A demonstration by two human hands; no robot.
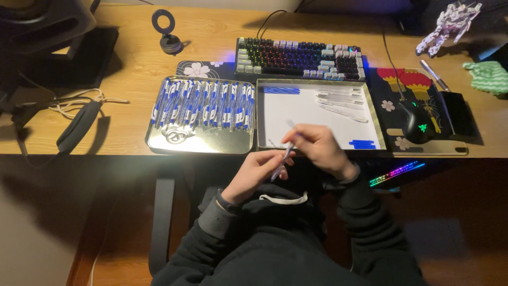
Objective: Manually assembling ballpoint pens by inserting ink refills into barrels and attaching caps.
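Hands meet at the near edge of a wooden counter, seen from above. The left hand is curled closed around the lower part of a slim pen, which slants up toward the right hand. The right hand is closed over the pen's upper end, fingers pinched on it; motion blur hides the exact grip. Just beyond the hands lies an open white tray holding a few clear pen barrels and two small clusters of blue parts, one at its far left corner, one at its near right corner. Touching its left side, a shiny metal tray carries a row of finished blue-and-white pens. Behind both trays sits a backlit keyboard. To the right, a dark mouse rests on a patterned pad. The person wears dark sleeves.
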